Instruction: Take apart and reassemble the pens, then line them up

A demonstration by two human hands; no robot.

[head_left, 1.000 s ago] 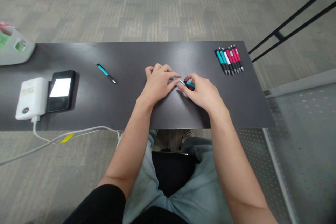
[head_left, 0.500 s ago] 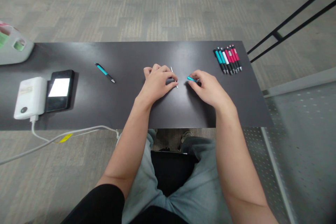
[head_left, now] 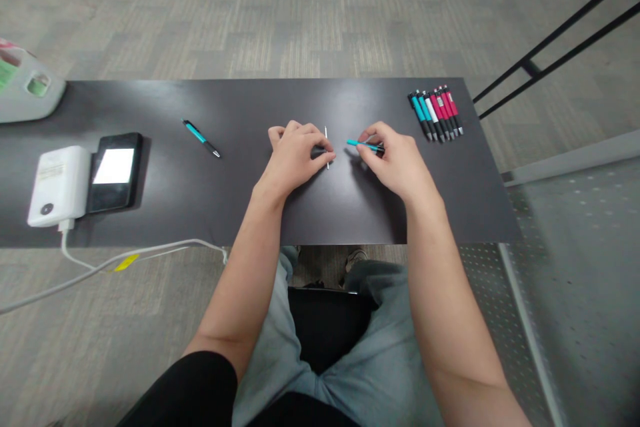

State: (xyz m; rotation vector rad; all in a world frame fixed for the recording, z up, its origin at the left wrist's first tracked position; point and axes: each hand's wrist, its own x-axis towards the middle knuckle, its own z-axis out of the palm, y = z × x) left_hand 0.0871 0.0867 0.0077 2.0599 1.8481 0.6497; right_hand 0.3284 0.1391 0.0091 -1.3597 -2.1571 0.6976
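Observation:
My left hand is over the middle of the dark table, thumb and index finger pinched on a thin, pale pen refill. The refill's two ends stick out past the fingertips; its middle is hidden. A dark patch shows inside the curl of thumb and finger, and I cannot make out what it is. Facing it across a small gap, my right hand is closed on a turquoise pen barrel that points left. Part of that barrel lies behind the fingers, with a black section showing near the palm.
A turquoise-and-black pen lies to the left. Several turquoise, white and red pens lie in a row at the right. A black phone-like device, a white power bank with a cable and a pale container are farther left.
My left hand has shifted slightly left with the refill. In my right hand the turquoise barrel has turned and shows more of its length, its tip now farther left.

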